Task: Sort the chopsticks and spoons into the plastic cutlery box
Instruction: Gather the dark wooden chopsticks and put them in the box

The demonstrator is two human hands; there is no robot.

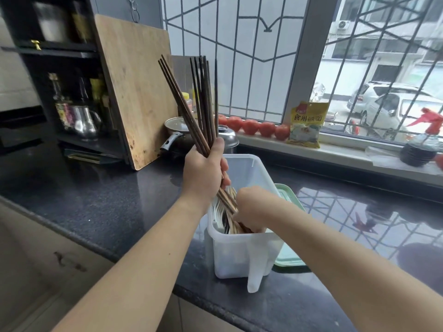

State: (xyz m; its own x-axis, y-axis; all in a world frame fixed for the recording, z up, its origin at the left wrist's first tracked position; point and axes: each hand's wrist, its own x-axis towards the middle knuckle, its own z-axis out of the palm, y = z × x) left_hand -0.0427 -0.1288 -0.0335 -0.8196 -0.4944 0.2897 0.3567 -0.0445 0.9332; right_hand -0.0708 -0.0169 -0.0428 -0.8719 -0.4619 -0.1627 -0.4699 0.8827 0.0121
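— Nearest?
— White plastic box (242,255) on the dark counter (96,197), green lid (287,257) just beside.
— Inside?
— Right hand (251,209) reaching in among pale spoons (219,216) and chopsticks; finger state impossible to tell.
— Above?
— Left hand (206,173) wrapped round a fanned bundle of dark chopsticks (201,101), tips upward.
— Behind?
— Cutting board (136,92), pot (177,133), tomatoes (251,127) along the sill.
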